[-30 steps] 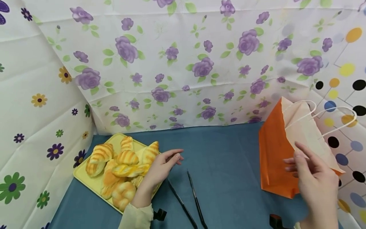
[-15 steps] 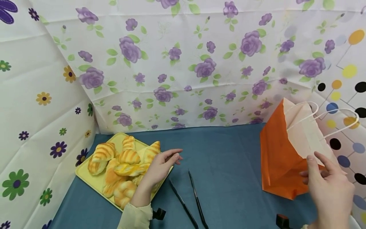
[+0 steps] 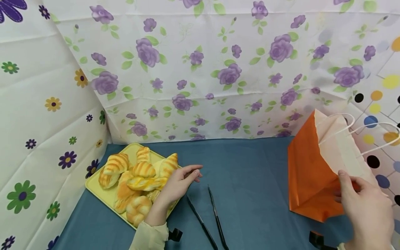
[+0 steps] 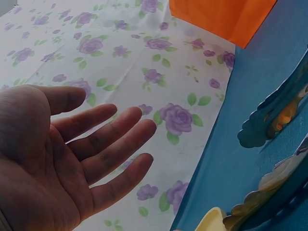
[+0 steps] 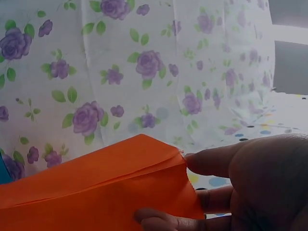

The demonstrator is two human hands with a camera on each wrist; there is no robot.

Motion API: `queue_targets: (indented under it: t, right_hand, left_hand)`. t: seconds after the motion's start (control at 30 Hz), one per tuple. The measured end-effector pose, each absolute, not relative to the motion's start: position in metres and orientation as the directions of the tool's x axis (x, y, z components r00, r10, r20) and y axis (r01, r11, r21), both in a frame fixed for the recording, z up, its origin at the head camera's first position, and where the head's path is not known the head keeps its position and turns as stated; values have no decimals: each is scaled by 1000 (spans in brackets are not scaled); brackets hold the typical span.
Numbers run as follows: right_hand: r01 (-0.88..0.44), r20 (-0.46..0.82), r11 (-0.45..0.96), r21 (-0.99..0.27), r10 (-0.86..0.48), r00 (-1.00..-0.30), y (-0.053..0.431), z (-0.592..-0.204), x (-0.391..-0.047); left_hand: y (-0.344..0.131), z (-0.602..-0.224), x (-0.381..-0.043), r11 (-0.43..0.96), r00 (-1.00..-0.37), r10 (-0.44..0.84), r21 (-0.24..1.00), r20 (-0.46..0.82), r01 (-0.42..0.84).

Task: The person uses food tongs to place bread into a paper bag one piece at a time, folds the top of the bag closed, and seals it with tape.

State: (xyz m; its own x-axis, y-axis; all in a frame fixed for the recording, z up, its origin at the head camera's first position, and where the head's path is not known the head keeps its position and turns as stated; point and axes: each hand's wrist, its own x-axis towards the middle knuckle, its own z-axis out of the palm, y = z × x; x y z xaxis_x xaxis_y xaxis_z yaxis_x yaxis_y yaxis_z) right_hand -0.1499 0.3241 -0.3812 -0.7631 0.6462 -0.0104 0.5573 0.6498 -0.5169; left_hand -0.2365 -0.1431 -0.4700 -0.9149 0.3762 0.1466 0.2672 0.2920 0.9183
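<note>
An orange paper bag [image 3: 307,173] with a pale inside and white handles stands at the right. My right hand [image 3: 368,208] is at its near upper edge, thumb at the rim and fingers curled against the orange side. In the right wrist view, the thumb meets the bag's corner and a fingertip lies over the orange paper [image 5: 96,202]. My left hand [image 3: 175,185] hovers by the right side of the yellow tray [image 3: 98,192], fingers loose and holding nothing. Several bread pieces [image 3: 143,183] fill the tray. Black-handled metal tongs [image 3: 200,218] lie spread beside it.
Blue cloth [image 3: 247,173] covers the table between the tray and the bag. A flowered curtain [image 3: 200,69] hangs behind, with a daisy-print sheet [image 3: 40,128] at the left and a dotted one [image 3: 389,83] at the right.
My right hand has moved right and down from above the orange side to the bag's near edge, which it now holds. The left hand has stayed beside the tray. The view has shifted slightly.
</note>
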Motion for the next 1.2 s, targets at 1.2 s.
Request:
queue_targets:
  t: [1.2]
  right_hand:
    - [461, 34, 742, -487, 544, -839, 315, -378, -151]
  left_hand:
    - [-144, -474, -236, 298, -912, 383, 915, 144, 270]
